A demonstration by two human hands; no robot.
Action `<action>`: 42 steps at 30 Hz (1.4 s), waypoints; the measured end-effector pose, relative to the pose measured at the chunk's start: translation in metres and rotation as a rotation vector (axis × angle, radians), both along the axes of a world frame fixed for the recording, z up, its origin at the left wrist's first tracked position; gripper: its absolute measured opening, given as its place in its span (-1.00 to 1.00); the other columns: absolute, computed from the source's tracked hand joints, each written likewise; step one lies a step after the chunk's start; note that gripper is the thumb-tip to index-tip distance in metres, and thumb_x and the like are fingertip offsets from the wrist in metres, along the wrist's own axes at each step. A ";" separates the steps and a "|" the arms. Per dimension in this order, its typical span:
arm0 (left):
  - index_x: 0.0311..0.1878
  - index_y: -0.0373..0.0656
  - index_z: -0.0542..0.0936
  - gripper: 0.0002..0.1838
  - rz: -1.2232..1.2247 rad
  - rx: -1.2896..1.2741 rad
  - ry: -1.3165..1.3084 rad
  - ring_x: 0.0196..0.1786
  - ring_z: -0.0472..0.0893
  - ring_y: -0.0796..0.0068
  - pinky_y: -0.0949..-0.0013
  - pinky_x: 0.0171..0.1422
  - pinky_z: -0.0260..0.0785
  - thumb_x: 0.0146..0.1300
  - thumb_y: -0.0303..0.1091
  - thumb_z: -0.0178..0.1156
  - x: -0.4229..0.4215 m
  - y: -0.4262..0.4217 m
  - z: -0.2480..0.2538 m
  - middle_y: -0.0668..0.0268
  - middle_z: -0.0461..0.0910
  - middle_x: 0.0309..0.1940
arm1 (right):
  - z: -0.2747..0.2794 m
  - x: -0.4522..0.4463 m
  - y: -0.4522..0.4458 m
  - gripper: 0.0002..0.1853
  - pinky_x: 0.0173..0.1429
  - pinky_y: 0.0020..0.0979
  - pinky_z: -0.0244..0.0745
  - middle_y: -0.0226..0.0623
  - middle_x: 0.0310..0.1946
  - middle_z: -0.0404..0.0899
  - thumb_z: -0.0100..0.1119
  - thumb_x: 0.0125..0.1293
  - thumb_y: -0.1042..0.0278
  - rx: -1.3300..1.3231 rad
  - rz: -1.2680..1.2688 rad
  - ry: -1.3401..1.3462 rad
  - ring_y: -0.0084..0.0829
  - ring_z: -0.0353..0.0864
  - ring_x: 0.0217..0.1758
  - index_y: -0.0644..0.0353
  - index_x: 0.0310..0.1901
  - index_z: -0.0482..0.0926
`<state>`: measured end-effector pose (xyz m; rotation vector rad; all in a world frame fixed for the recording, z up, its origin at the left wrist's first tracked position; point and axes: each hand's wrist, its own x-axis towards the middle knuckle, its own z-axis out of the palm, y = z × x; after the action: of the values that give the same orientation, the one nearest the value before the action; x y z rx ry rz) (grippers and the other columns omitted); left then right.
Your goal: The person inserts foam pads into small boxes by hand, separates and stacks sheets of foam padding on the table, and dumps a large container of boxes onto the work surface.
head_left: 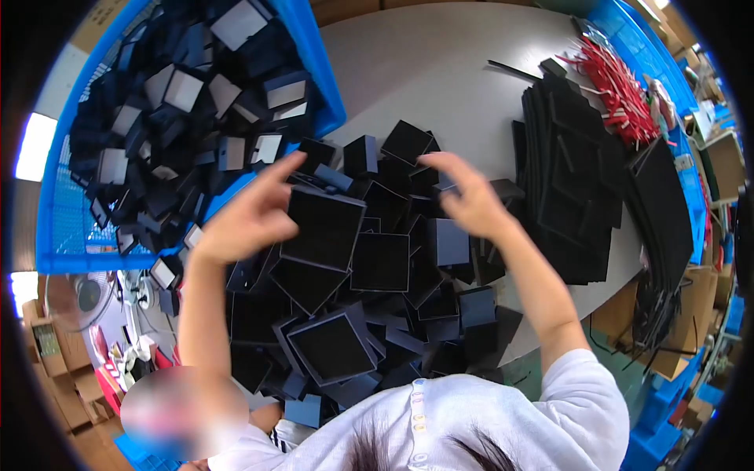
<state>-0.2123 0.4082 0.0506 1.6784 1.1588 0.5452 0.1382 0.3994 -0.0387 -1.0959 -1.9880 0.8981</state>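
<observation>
My left hand (250,213) is over the left side of a heap of small dark boxes, index finger stretched out and thumb apart, with nothing visible in it. Its fingertip is near a black box piece (316,151) by the blue crate. On the other side, my right hand (473,200) hovers at the heap's upper right, index finger and thumb spread and apparently holding nothing. A black square box piece (407,142) lies close to that index fingertip. Between the hands are open black-lined box parts (323,228) and a blue-sided box (452,242). Both hands are slightly blurred.
A blue plastic crate (334,110) full of dark boxes, some showing pale faces, stands at the left. Stacked black sheets (561,180) lie on the grey table (408,59) at the right. Red ribbons (616,94) are behind them. A fan (82,297) is at lower left.
</observation>
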 end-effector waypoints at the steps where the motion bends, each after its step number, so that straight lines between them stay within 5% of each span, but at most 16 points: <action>1: 0.43 -0.09 0.23 -0.21 0.074 -0.096 -0.192 0.27 0.45 0.34 0.35 0.34 0.26 0.07 -0.42 0.22 -0.026 0.021 -0.010 0.16 0.52 0.14 | -0.019 0.034 0.010 -0.37 0.41 -0.29 0.22 -0.01 0.20 0.41 -0.04 -0.07 0.67 -0.100 -0.123 -0.141 -0.08 0.37 0.31 0.26 0.18 0.41; 2: 0.32 -0.12 0.39 -0.33 0.201 0.168 0.007 0.24 0.48 0.27 0.23 0.39 0.24 0.05 -0.69 0.04 -0.042 0.045 -0.025 0.15 0.52 0.15 | -0.047 0.070 0.019 -0.36 0.41 -0.28 0.24 0.02 0.19 0.42 0.00 -0.05 0.65 -0.109 -0.181 -0.333 -0.05 0.37 0.30 0.26 0.21 0.37; 4: 0.25 -0.13 0.43 -0.29 0.077 0.543 0.584 0.26 0.43 0.02 0.12 0.42 0.20 -0.06 -0.79 -0.09 -0.107 0.098 -0.100 0.05 0.50 0.15 | -0.089 0.117 0.029 -0.30 0.32 -0.22 0.34 0.07 0.13 0.47 0.23 0.04 0.40 -0.347 -0.282 -0.621 0.01 0.41 0.24 0.26 0.28 0.28; 6: 0.36 0.05 0.31 -0.18 -0.192 0.436 1.082 0.41 0.22 0.00 0.11 0.42 0.19 -0.07 -0.73 0.06 -0.135 0.119 -0.169 0.19 0.28 0.35 | -0.121 0.134 0.034 -0.17 0.25 -0.20 0.38 0.09 0.07 0.50 0.39 -0.05 -0.02 -0.483 -0.320 -0.889 0.05 0.48 0.16 0.15 0.26 0.31; 7: 0.40 0.13 0.22 -0.10 -0.299 0.313 1.371 0.43 0.17 0.00 0.11 0.42 0.21 -0.09 -0.71 0.12 -0.117 0.117 -0.170 0.26 0.20 0.40 | -0.118 0.129 0.036 -0.19 0.24 -0.19 0.40 0.09 0.07 0.50 0.38 -0.05 -0.03 -0.550 -0.318 -0.951 0.04 0.48 0.17 0.16 0.23 0.33; 10: 0.05 -0.08 0.51 -0.47 -0.140 0.486 1.218 0.29 0.35 0.08 0.09 0.34 0.26 -0.10 -0.62 0.20 -0.138 0.136 -0.225 0.16 0.45 0.15 | -0.121 0.135 0.037 -0.39 0.13 -0.04 0.47 0.12 -0.06 0.57 0.27 0.04 0.06 -0.527 -0.362 -0.828 0.14 0.54 0.05 0.17 0.11 0.43; 13: -0.11 -0.16 0.53 -0.70 0.051 0.610 1.151 -0.07 0.60 0.00 0.09 0.06 0.46 0.01 -0.51 0.13 -0.140 0.128 -0.198 0.04 0.59 -0.16 | -0.095 0.133 0.035 -0.60 -0.02 0.05 0.51 0.19 -0.27 0.60 0.02 0.20 0.26 -0.310 -0.585 -0.877 0.17 0.60 -0.13 0.19 0.07 0.42; 17: 0.11 -0.23 0.47 -0.65 0.604 0.545 0.937 -0.20 0.62 -0.12 -0.02 -0.11 0.45 0.28 -0.35 0.03 -0.111 0.095 -0.117 -0.15 0.61 -0.22 | -0.048 0.110 0.029 -0.69 -0.08 -0.07 0.53 0.09 -0.31 0.63 0.06 0.26 0.39 0.031 -0.804 -0.371 0.04 0.65 -0.18 0.18 0.05 0.44; 18: 0.17 -0.25 0.44 -0.62 0.669 0.622 0.860 -0.22 0.63 -0.14 -0.03 -0.13 0.45 0.32 -0.33 0.00 -0.127 0.095 -0.121 -0.18 0.60 -0.22 | -0.034 0.097 0.026 -0.69 -0.03 -0.22 0.50 -0.07 -0.24 0.63 0.09 0.29 0.40 0.096 -0.700 -0.123 -0.15 0.65 -0.15 0.22 0.06 0.45; 20: 0.23 -0.27 0.37 -0.58 0.769 0.240 0.322 -0.25 0.68 0.16 0.18 -0.33 0.54 0.31 -0.39 -0.06 -0.086 0.070 -0.090 -0.05 0.62 -0.21 | -0.016 0.064 0.020 -0.71 0.05 -0.55 0.38 -0.40 -0.14 0.58 0.11 0.36 0.38 0.026 -0.531 0.313 -0.60 0.52 -0.10 0.27 0.06 0.49; 24: 0.51 0.21 -0.10 -0.26 0.513 0.040 -0.125 -0.10 0.62 0.15 0.25 -0.26 0.63 0.33 -0.56 -0.17 0.053 -0.011 -0.016 -0.05 0.33 0.15 | 0.051 -0.031 -0.008 -0.75 -0.03 -0.51 0.46 -0.35 -0.24 0.62 0.11 0.31 0.48 -0.178 -0.360 0.728 -0.58 0.55 -0.19 0.27 0.01 0.51; 28: 0.52 0.23 -0.21 -0.36 0.277 -0.055 -0.567 0.26 0.41 0.12 0.13 -0.06 0.63 0.50 -0.23 -0.18 0.109 -0.051 -0.007 0.11 0.00 0.42 | 0.065 -0.067 -0.018 -0.78 0.18 -0.37 0.36 -0.16 -0.05 0.54 0.08 0.29 0.48 0.128 -0.291 0.464 -0.27 0.52 -0.01 0.22 -0.03 0.54; 31: 0.52 0.29 -0.20 -0.43 0.238 -0.065 -0.535 0.21 0.48 0.14 0.09 -0.05 0.62 0.53 -0.07 -0.33 0.122 -0.067 0.003 0.15 0.16 0.36 | 0.065 -0.058 -0.020 -0.76 0.25 -0.34 0.31 -0.13 0.14 0.41 0.01 0.34 0.49 0.287 -0.295 0.262 -0.39 0.46 0.11 0.22 0.01 0.54; 34: 0.50 0.24 -0.13 -0.43 0.257 -0.253 -0.613 0.17 0.49 0.14 0.10 -0.10 0.63 0.51 -0.11 -0.22 0.130 -0.071 0.013 0.08 0.17 0.31 | 0.073 -0.053 -0.028 -0.71 0.31 -0.27 0.27 -0.12 0.26 0.32 -0.03 0.35 0.50 0.277 -0.059 0.174 -0.36 0.42 0.22 0.19 0.08 0.50; 38: 0.41 0.11 0.03 -0.48 0.300 -0.144 -0.477 -0.04 0.59 0.19 0.20 -0.31 0.66 0.46 -0.26 -0.09 0.143 -0.082 0.003 0.03 0.31 0.15 | 0.078 -0.054 -0.038 -0.61 0.38 -0.26 0.21 -0.03 0.26 0.33 -0.04 0.31 0.52 0.009 -0.325 0.621 -0.10 0.30 0.36 0.24 0.18 0.41; 42: 0.38 0.14 0.08 -0.55 0.371 -0.180 -0.511 -0.09 0.60 0.33 0.31 -0.38 0.63 0.49 -0.21 -0.13 0.136 -0.082 0.005 0.14 0.41 -0.01 | 0.072 -0.052 -0.071 -0.54 0.48 -0.10 -0.02 -0.07 0.40 0.14 0.03 0.30 0.39 0.484 -0.171 -0.024 0.01 0.07 0.47 0.14 0.25 0.38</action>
<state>-0.0760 0.3264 0.0553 1.0819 1.0973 1.0029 0.0858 0.3288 0.0329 -0.9739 -1.9535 0.2893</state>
